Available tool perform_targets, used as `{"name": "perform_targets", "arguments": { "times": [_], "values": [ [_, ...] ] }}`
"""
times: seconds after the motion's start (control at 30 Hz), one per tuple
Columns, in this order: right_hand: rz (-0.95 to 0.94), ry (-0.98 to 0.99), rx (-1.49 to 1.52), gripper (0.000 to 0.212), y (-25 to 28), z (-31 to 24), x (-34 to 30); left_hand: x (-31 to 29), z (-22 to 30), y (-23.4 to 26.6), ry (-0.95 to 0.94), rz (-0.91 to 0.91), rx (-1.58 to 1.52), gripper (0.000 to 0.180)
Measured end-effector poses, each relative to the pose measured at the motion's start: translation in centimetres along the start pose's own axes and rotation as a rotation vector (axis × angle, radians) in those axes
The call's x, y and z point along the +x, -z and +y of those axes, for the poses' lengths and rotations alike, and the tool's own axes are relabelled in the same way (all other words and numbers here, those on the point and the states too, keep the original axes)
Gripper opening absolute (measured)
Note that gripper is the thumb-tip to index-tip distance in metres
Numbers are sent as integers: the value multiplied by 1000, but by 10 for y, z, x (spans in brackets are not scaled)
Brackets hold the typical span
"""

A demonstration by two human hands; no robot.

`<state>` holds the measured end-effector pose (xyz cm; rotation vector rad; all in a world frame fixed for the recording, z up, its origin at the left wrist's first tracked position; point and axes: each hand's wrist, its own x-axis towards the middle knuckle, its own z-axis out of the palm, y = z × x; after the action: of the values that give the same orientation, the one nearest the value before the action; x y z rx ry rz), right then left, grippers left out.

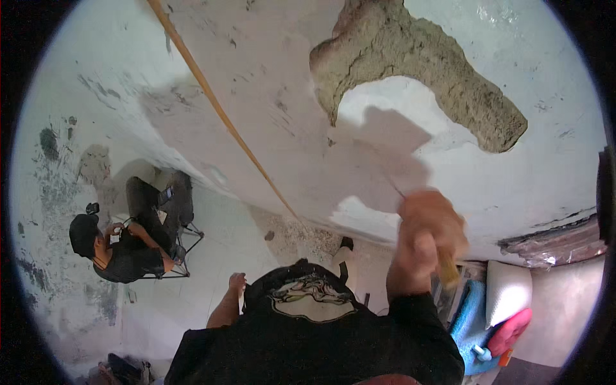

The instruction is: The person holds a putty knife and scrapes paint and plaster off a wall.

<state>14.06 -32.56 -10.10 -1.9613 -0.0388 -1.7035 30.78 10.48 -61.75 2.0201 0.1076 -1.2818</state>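
Observation:
My right hand (428,228) is raised in front of the white wall (256,83) and wrapped round a putty knife (449,273). Its yellowish handle sticks out below my fist. The thin blade points up toward the wall, nearly edge-on and blurred, so whether it touches is unclear. Above it, a rough grey-brown patch (417,54) curves across the wall, with bare plaster inside the curve. The shadow of my hand and the knife falls there. My left hand (237,281) hangs low at my left side; its fingers are too small and hidden to read.
A long wooden pole (224,119) slants down the wall to the floor. Rubble (292,236) lies along the wall's foot. At left, a person (131,247) sits on a folding chair. A white pillow (508,292), blue cloth (471,314) and pink cushion (510,332) are at right.

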Motion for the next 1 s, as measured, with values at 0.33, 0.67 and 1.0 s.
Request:
{"name": "perform_targets", "arguments": {
  "times": [0.33, 0.67, 1.0],
  "values": [
    [-53, -30, 290, 25, -6, 5, -6, -13, 16, -10, -280, 111, 1026, 19],
    [-90, 59, 488, 28, 19, -2, 1, -25, 44, -10, -7, 161, 198, 21],
    [-60, -7, 327, 27, -9, -4, -5, -2, -9, -21, 167, 268, -167, 28]
  ]
}}
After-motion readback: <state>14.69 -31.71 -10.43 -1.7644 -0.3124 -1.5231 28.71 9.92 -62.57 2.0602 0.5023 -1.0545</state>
